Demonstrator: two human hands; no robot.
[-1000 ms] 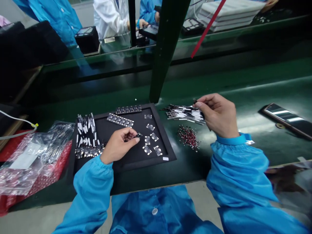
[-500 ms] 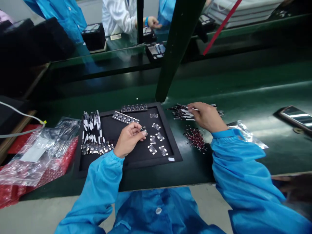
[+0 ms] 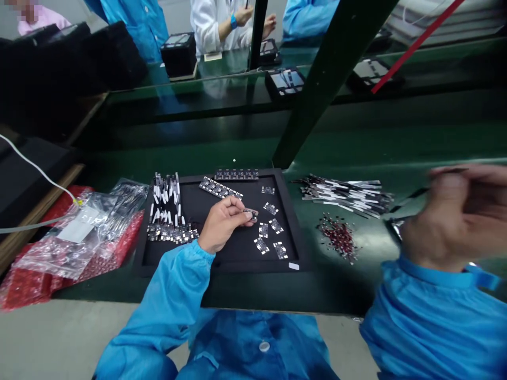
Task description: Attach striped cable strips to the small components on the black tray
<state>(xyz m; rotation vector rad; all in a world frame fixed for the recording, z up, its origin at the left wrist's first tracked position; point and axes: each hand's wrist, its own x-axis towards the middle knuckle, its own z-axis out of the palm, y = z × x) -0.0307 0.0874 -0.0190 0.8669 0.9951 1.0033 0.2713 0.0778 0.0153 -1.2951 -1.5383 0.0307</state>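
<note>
My left hand (image 3: 224,221) rests over the black tray (image 3: 222,264), fingers pinched on a small circuit board (image 3: 251,213). Several more small boards (image 3: 269,232) lie loose on the tray, with board strips (image 3: 219,187) at its far edge and white-tipped strips (image 3: 166,203) at its left. My right hand (image 3: 455,211) is raised at the right, smeared by motion; a thin dark strip seems to be pinched in its fingers. A pile of black and white strips (image 3: 344,191) and a heap of tiny red parts (image 3: 339,237) lie on the green belt between the tray and that hand.
Clear and red plastic bags (image 3: 75,237) lie left of the tray, with a white cable (image 3: 35,169) above them. A dark green post (image 3: 328,79) rises behind the tray. Other people in blue and white coats (image 3: 222,24) work at the far bench beside black trays (image 3: 285,82).
My right hand has left the strip pile and swung up and right, now blurred. The view has shifted left. My left hand still holds the small board over the tray.
</note>
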